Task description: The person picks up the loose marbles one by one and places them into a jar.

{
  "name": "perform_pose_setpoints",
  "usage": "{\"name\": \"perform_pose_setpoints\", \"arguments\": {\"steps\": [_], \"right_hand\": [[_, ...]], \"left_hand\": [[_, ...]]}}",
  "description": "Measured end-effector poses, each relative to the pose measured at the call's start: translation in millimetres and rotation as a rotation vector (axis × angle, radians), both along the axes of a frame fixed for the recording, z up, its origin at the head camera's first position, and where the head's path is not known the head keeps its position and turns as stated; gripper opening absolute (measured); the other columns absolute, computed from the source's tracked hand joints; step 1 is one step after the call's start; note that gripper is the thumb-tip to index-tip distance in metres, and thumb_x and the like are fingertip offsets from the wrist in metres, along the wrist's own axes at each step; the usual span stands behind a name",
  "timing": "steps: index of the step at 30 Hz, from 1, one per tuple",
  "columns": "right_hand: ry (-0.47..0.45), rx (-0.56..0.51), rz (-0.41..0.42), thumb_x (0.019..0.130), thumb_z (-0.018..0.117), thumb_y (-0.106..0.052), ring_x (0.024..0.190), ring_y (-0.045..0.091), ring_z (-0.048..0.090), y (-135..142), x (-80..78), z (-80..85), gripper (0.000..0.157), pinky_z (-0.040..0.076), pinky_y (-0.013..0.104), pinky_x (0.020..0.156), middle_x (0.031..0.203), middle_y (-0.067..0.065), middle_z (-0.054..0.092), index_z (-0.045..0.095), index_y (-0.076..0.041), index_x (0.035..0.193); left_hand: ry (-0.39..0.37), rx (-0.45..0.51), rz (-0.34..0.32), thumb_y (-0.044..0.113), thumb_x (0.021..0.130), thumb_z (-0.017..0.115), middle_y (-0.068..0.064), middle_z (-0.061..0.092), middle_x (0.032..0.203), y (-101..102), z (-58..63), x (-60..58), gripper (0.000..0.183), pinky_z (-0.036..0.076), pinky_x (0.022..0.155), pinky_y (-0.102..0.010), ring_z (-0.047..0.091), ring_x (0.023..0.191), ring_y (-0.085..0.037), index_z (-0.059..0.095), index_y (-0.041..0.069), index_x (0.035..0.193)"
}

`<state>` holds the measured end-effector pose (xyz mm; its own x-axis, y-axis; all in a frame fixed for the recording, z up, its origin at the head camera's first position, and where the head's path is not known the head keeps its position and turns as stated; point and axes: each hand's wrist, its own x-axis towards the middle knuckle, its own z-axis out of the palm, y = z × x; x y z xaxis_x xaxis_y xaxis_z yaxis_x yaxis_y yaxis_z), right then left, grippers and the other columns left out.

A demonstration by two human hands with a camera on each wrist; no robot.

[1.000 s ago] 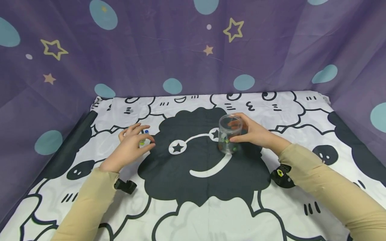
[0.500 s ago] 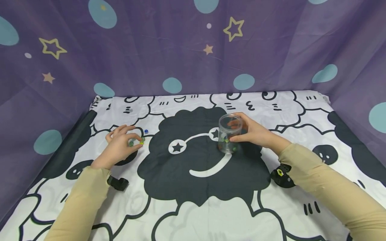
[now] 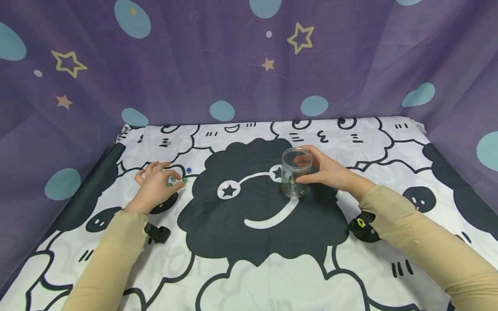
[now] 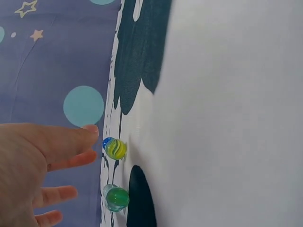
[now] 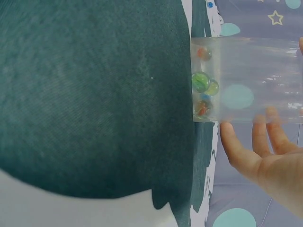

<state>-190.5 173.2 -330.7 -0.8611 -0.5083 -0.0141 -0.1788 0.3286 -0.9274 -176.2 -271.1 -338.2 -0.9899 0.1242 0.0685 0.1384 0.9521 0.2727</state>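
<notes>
My left hand (image 3: 153, 185) hovers beside several glass marbles on the cloth, its thumb and fingers spread. In the left wrist view, a yellow-swirled marble (image 4: 116, 149) lies just past the fingertips, apart from them. A green marble (image 4: 117, 198) sits lower, with a paler clear one partly behind it. Farther back is a blue marble (image 3: 189, 170). My right hand (image 3: 324, 170) grips a clear, lidless jar (image 3: 297, 166) that stands upright on the cloth. Green, orange-red and blue marbles (image 5: 200, 82) rest on the jar's bottom.
A white tablecloth (image 3: 264, 285) with black cartoon faces covers the table. Its large dark cloud shape (image 3: 249, 229) lies between the hands. A purple curtain (image 3: 218, 65) with stars and dots rises behind and at both sides.
My left hand has moved left from beside the dark shape, uncovering green marbles near its fingers. Over the last half second it has hardly shifted. The right hand and jar stay put.
</notes>
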Motion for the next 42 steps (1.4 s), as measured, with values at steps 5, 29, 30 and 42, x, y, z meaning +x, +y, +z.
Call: {"name": "perform_pose_setpoints", "arguments": {"steps": [5, 29, 30, 42], "right_hand": [[0.005, 0.001, -0.001, 0.081, 0.073, -0.004, 0.130, 0.037, 0.041, 0.4, -0.2, 0.1, 0.075, 0.045, 0.047, 0.093, 0.138, 0.021, 0.045, 0.030, -0.011, 0.143], [0.011, -0.016, 0.002, 0.080, 0.073, -0.004, 0.128, 0.039, 0.043, 0.8, -0.8, -3.0, 0.077, 0.047, 0.044, 0.091, 0.137, 0.022, 0.045, 0.030, -0.011, 0.143], [0.011, -0.017, 0.002, 0.080, 0.073, -0.004, 0.128, 0.039, 0.042, 0.9, -0.8, -3.1, 0.077, 0.047, 0.044, 0.091, 0.137, 0.022, 0.045, 0.030, -0.011, 0.143], [0.007, -0.009, 0.002, 0.081, 0.073, -0.004, 0.128, 0.038, 0.042, 1.3, -0.9, -2.5, 0.076, 0.047, 0.045, 0.091, 0.137, 0.022, 0.045, 0.030, -0.012, 0.143]], "left_hand": [[-0.049, -0.001, 0.016, 0.027, 0.085, 0.069, -0.032, 0.031, 0.143, -0.4, -2.4, -3.0, 0.019, 0.000, 0.095, -0.071, 0.013, 0.134, -0.054, 0.069, 0.009, 0.090], [-0.119, -0.060, 0.056, 0.024, 0.085, 0.070, -0.031, 0.031, 0.143, 2.6, -7.0, -7.3, 0.017, -0.001, 0.097, -0.071, 0.014, 0.133, -0.052, 0.070, 0.007, 0.088], [-0.121, -0.063, 0.056, 0.024, 0.085, 0.070, -0.031, 0.030, 0.144, 2.7, -7.1, -7.4, 0.017, -0.001, 0.097, -0.071, 0.014, 0.133, -0.052, 0.070, 0.007, 0.088], [-0.132, -0.056, 0.038, 0.023, 0.084, 0.069, -0.032, 0.030, 0.144, 0.9, -6.0, -9.0, 0.016, -0.001, 0.096, -0.071, 0.012, 0.133, -0.052, 0.071, 0.007, 0.089]]}}
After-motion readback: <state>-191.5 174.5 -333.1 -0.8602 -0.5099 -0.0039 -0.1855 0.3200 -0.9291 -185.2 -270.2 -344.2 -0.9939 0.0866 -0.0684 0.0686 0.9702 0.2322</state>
